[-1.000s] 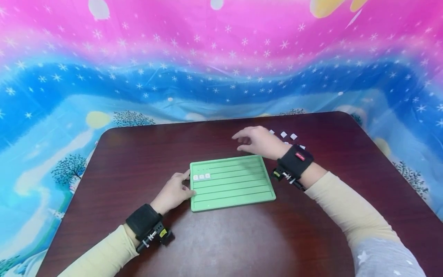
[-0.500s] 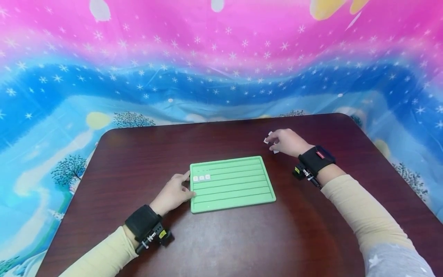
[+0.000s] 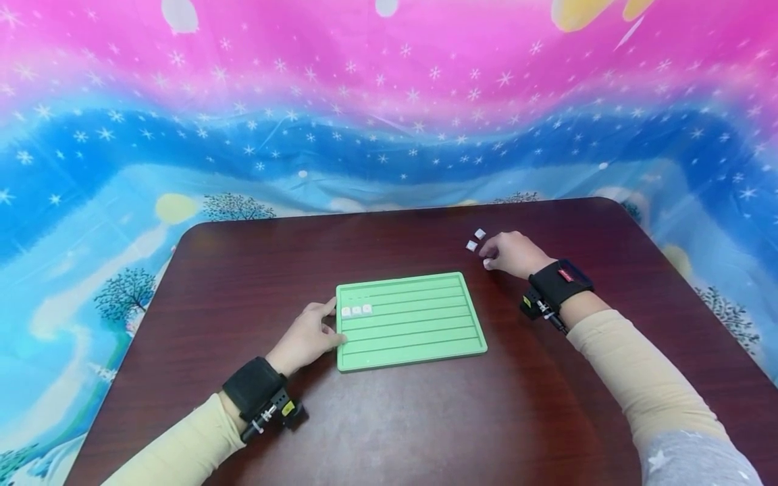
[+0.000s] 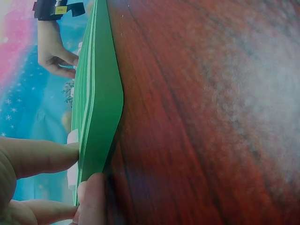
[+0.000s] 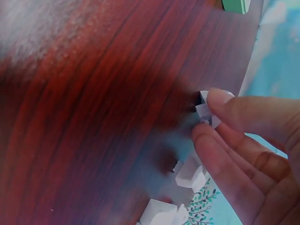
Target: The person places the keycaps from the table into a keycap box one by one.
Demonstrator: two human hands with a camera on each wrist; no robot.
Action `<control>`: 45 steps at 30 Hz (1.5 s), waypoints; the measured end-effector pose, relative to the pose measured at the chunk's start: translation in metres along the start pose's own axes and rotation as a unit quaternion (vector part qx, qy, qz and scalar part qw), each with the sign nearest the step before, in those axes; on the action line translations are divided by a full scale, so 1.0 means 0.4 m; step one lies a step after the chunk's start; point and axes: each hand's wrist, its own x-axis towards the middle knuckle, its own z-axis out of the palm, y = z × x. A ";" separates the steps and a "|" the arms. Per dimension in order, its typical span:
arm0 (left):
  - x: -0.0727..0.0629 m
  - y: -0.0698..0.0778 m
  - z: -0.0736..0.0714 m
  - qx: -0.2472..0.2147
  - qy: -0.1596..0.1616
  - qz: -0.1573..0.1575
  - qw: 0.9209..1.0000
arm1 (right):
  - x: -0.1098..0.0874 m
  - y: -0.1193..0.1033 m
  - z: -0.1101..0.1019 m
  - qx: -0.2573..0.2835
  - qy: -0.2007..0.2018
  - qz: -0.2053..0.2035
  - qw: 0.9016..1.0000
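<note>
A shallow green tray with raised lines across it lies on the table. My left hand holds its left edge, with the thumb on top and fingers along the side wall. Three small white square tiles sit in a row at the tray's left end. Beyond the tray's far right corner, my right hand reaches down to the table. Its thumb and index finger pinch a small white tile, partly covered by the fingertips. Two more tiles lie just left of that hand.
The dark red-brown table has a glossy top and rounded far corners. Other white pieces lie beside the right hand in the right wrist view. A pink and blue patterned cloth hangs behind the table.
My right hand has moved right and away from above the tray's far edge to the loose tiles, and its fingers have closed on one. The left hand stays on the tray.
</note>
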 end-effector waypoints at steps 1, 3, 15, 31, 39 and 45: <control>0.000 0.000 -0.001 0.001 0.000 0.002 1.000 | -0.001 0.002 0.000 0.001 0.000 0.003 1.000; 0.002 -0.001 -0.001 0.003 0.001 0.003 1.000 | -0.001 0.005 0.001 0.000 0.001 0.008 1.000; 0.000 0.001 0.000 0.007 0.003 0.006 1.000 | -0.017 0.019 0.007 -0.006 0.018 0.014 1.000; -0.001 -0.002 0.005 0.016 0.005 0.006 1.000 | -0.026 0.016 0.008 0.005 0.020 0.005 1.000; 0.001 -0.004 0.007 0.012 0.007 0.007 1.000 | -0.039 -0.003 0.000 0.003 0.018 -0.035 0.999; 0.005 -0.005 0.005 0.017 0.008 0.004 1.000 | -0.045 -0.034 0.000 -0.009 0.011 -0.059 0.998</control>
